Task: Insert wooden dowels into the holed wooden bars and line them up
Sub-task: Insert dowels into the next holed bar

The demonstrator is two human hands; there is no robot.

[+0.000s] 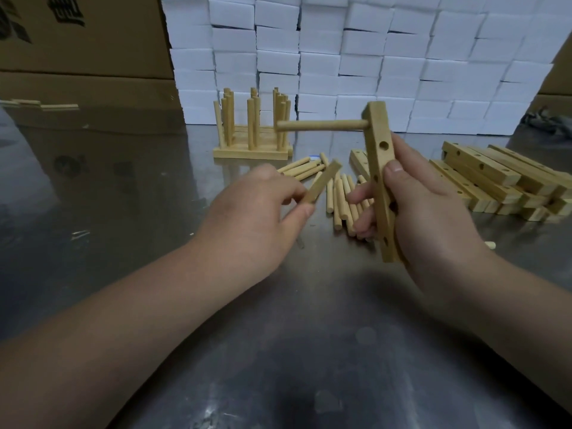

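My right hand (427, 212) grips a holed wooden bar (380, 168) held nearly upright above the metal table. One dowel (322, 125) sticks out of the bar's top hole, pointing left. Several empty holes show down the bar's face. My left hand (257, 218) pinches a loose dowel (322, 182) between thumb and fingers, its free end angled up toward the bar. Loose dowels (339, 199) lie on the table between my hands. Finished bars with upright dowels (253, 131) stand in a row at the back. A pile of empty holed bars (495, 178) lies at the right.
The shiny metal table (278, 351) fills the foreground. A wall of stacked white boxes (356, 57) rises behind the work. Brown cardboard cartons (83, 41) stand at the back left. One stray dowel end (490, 244) peeks out beside my right wrist.
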